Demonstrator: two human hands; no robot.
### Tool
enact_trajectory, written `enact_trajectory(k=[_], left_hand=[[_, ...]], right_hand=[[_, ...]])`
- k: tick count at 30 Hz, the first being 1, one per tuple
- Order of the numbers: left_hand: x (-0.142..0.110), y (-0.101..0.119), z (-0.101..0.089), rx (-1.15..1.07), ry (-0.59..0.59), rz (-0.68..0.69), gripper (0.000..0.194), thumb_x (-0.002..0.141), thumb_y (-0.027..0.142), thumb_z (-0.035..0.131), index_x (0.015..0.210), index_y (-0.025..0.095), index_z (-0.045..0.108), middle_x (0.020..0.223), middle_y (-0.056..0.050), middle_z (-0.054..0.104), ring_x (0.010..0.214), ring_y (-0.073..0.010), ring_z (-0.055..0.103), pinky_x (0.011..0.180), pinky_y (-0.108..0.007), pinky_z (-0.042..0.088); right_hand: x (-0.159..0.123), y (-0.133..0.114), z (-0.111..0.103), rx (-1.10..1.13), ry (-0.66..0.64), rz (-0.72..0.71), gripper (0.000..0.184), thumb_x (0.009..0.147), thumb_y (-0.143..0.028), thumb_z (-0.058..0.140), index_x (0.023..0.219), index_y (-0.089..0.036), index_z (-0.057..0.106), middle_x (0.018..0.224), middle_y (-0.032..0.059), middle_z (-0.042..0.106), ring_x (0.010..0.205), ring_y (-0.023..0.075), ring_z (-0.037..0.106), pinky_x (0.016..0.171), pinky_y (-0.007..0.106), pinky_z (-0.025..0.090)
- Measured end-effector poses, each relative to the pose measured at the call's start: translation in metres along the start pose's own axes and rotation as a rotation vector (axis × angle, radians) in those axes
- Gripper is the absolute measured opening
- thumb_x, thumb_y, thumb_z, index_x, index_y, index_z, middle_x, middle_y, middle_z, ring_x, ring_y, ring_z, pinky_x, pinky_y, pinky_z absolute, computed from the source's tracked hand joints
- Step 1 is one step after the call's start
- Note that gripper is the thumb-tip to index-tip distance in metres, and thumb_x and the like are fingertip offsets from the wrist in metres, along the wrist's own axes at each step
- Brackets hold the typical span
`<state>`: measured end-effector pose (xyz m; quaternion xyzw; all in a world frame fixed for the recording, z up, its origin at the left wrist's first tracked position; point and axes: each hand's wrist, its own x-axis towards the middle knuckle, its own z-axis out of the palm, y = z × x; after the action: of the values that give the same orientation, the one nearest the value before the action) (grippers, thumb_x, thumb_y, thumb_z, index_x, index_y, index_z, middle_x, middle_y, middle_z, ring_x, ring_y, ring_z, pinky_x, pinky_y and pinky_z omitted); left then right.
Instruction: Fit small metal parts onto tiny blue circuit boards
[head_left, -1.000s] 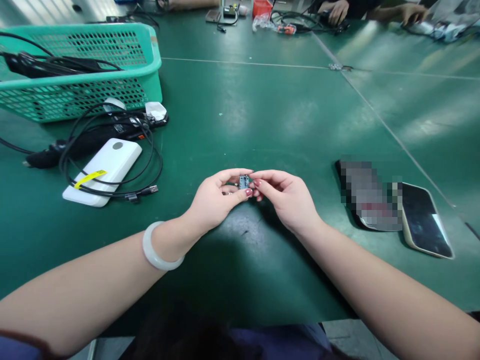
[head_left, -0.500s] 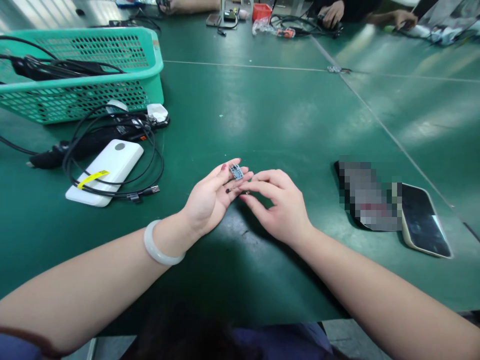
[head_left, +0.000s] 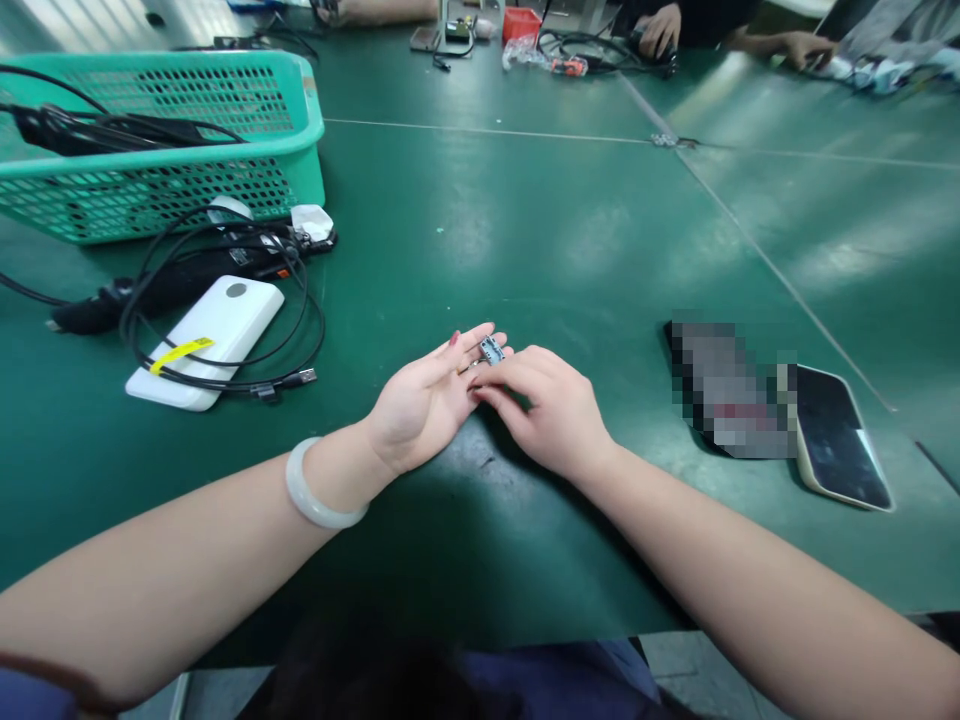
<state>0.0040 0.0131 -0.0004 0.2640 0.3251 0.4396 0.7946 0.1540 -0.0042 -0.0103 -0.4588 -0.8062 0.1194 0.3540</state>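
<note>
My left hand (head_left: pixel 424 400) lies palm up on the green table (head_left: pixel 525 230), fingers stretched out. A small grey-blue circuit part (head_left: pixel 491 349) rests on its fingertips. My right hand (head_left: pixel 547 410) sits just to the right, knuckles up. Its fingertips are curled onto the left palm, pinched at something tiny that I cannot make out. A pale bangle (head_left: pixel 319 490) circles my left wrist.
A white power bank (head_left: pixel 206 340) wrapped in black cable lies at the left, in front of a teal basket (head_left: pixel 157 140) holding cables. Two phones (head_left: pixel 840 435) lie at the right. Other people's hands (head_left: pixel 660 30) work at the far edge among tools and a red box (head_left: pixel 523 22).
Both hands first pinched the small part together. The left hand then opened palm up with the part on its fingertips, and the right hand moved onto the palm.
</note>
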Motion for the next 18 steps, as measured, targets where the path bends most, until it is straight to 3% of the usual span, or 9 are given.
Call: enact_trajectory(k=[6,10,18], left_hand=[[0.0,-0.004,-0.002,0.109,0.022,0.062,0.036,0.079,0.006,0.057,0.111,0.019,0.065,0.126,-0.008,0.064,0.124,-0.0203,0.056,0.114,-0.04,0.038],[0.0,-0.007,-0.003,0.213,0.003,0.1,0.04,0.079,0.007,0.06,0.118,0.018,0.062,0.124,-0.008,0.066,0.121,-0.0195,0.059,0.113,-0.04,0.038],[-0.001,-0.009,-0.003,0.413,-0.029,0.191,0.037,0.079,0.011,0.065,0.116,0.018,0.063,0.123,-0.008,0.067,0.119,-0.0208,0.061,0.112,-0.04,0.04]], right_hand=[[0.005,0.009,-0.009,0.597,0.105,0.478,0.01,0.08,-0.029,0.066,0.083,-0.02,0.069,0.074,0.0002,0.07,0.063,0.0119,0.061,0.063,0.028,0.052],[0.006,0.018,-0.007,0.85,0.122,0.583,0.017,0.075,-0.03,0.072,0.089,-0.02,0.074,0.077,0.0005,0.072,0.062,0.0103,0.061,0.064,0.028,0.054],[0.008,0.021,-0.005,1.119,0.133,0.785,0.02,0.056,-0.029,0.084,0.07,-0.02,0.074,0.064,-0.0008,0.067,0.056,0.008,0.053,0.051,0.024,0.045]])
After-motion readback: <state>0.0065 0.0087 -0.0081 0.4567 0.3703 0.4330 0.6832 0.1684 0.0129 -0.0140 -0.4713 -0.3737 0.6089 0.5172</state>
